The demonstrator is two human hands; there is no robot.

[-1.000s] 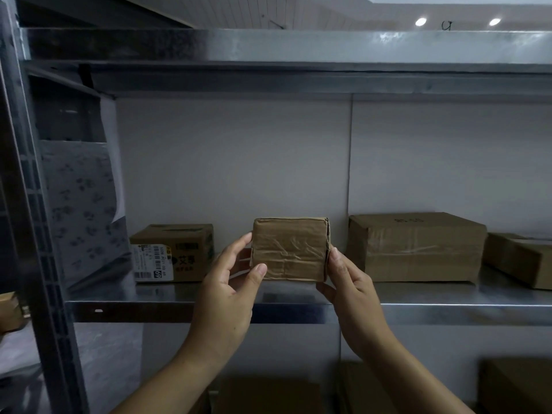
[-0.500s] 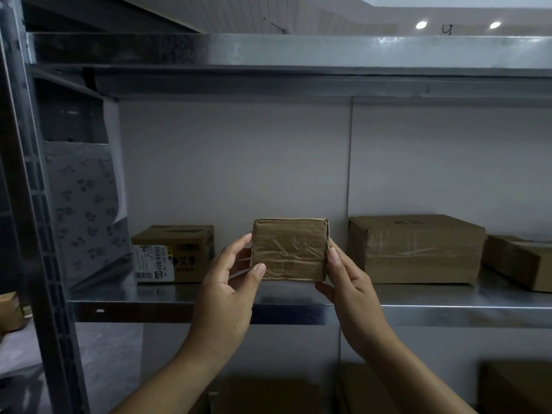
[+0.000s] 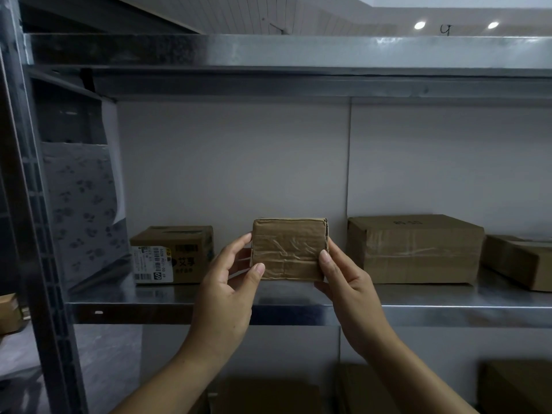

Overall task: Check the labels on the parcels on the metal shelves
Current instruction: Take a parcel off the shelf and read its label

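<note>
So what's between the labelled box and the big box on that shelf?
Head view: only the small taped parcel, held by the left hand and right hand; shelf beneath is bare.

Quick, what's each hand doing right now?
Left hand: grips the small taped parcel by its left edge.
Right hand: grips the same parcel's right edge.

metal shelf carries three cartons | landmark: large taped box | well left of it: labelled box, white barcode label facing out | just right of it: plain box, cut by frame edge | far left: patterned grey sheet, leaning
</note>
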